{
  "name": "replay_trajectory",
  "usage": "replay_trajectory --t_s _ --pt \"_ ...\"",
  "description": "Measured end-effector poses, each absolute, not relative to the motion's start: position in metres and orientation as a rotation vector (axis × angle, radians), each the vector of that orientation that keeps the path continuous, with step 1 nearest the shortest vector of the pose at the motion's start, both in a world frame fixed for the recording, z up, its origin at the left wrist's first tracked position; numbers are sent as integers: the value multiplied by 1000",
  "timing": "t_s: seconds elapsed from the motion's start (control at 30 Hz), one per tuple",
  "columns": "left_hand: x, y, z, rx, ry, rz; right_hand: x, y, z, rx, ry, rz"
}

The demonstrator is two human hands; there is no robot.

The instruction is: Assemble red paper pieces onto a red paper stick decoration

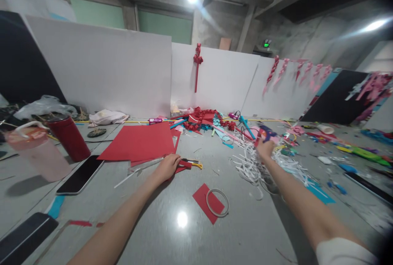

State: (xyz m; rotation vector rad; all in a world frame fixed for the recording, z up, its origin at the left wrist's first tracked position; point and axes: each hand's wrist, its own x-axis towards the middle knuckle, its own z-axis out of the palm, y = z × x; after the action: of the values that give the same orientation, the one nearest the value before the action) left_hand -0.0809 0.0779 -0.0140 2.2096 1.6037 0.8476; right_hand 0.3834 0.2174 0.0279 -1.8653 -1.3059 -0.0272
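Note:
My left hand (168, 166) rests low on the grey table with its fingers curled down; what lies under them is hidden. Against its fingertips lie a folded red paper strip (184, 166) and a tool with a yellow loop handle (198, 166). Large red paper sheets (141, 140) spread just behind this hand. Farther right, my right hand (265, 149) is closed round a dark blue-purple glue gun (267, 133), above a heap of white paper strips (248, 166). Between my arms, a pale ring (226, 207) lies partly over a small red paper piece (204, 199).
At left stand a pink bottle (39, 154) and a red tumbler (69, 138), near a phone (81, 175) and another phone (27, 236). Red paper chains (199, 117) pile by the white partition (215, 76). Scraps and tools litter the right side, with another phone (370, 187).

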Motion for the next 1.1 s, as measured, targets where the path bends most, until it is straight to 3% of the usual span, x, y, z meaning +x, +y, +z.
replay_trajectory --t_s 0.2,0.4,0.6,0.93,1.1 --pt "-78 79 -13 2212 1557 830 398 217 35 -1681 -864 -280" --pt "-79 80 -13 2244 1519 808 342 221 11 -1407 -1851 127" --pt "-81 85 -18 2266 1504 858 295 228 -15 -1299 -2432 188" --pt "-67 64 4 2258 1551 1198 255 246 -32 -1543 -2472 72" --pt "-54 57 7 1981 1522 1205 245 234 -23 -1651 -2285 7"
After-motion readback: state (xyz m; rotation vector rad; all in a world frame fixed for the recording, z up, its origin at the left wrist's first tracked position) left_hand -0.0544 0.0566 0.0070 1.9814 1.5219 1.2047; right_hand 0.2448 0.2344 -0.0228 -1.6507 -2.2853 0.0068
